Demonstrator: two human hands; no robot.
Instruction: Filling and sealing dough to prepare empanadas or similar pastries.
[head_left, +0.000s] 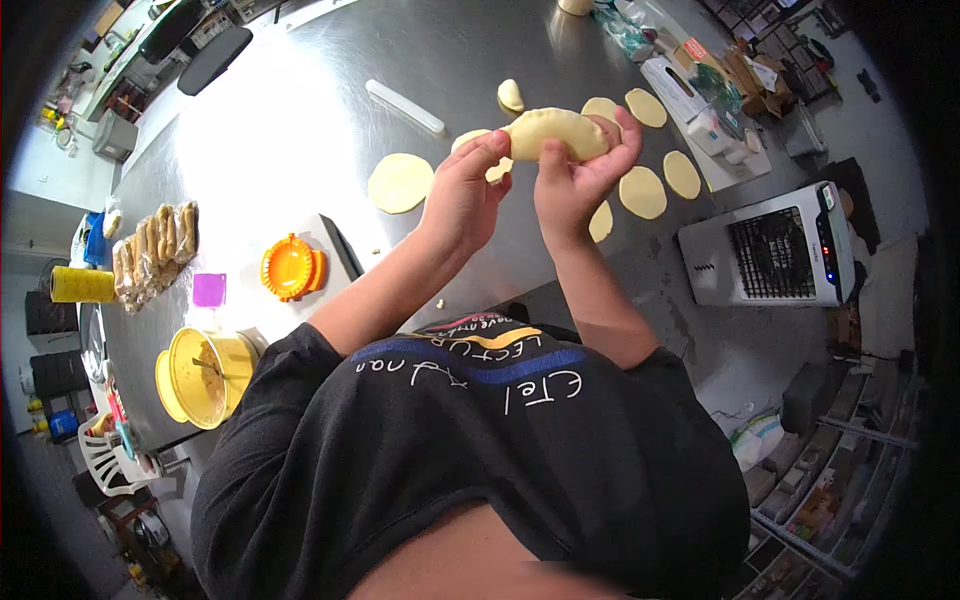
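Note:
Both my hands hold a large half-moon dough turnover (551, 129) with a crimped edge, raised above a stainless steel table (442, 45). My left hand (469, 184) pinches its left end between thumb and fingers. Around the right end curl the fingers of my right hand (585, 176), its thumb pressed on the near side. Flat dough rounds lie on the table, one (401, 184) to the left and several, such as this dough round (643, 193), to the right, some partly hidden by my hands. A smaller folded dough piece (511, 95) sits just beyond the turnover.
A white rolling pin (405, 107) lies far left of my hands. Further left are an orange dumpling mould (289, 268), a purple square (209, 289), plastic-wrapped baked sticks (166, 236) and a yellow tub (238, 367) of filling. An air cooler (705, 259) stands on the floor at right.

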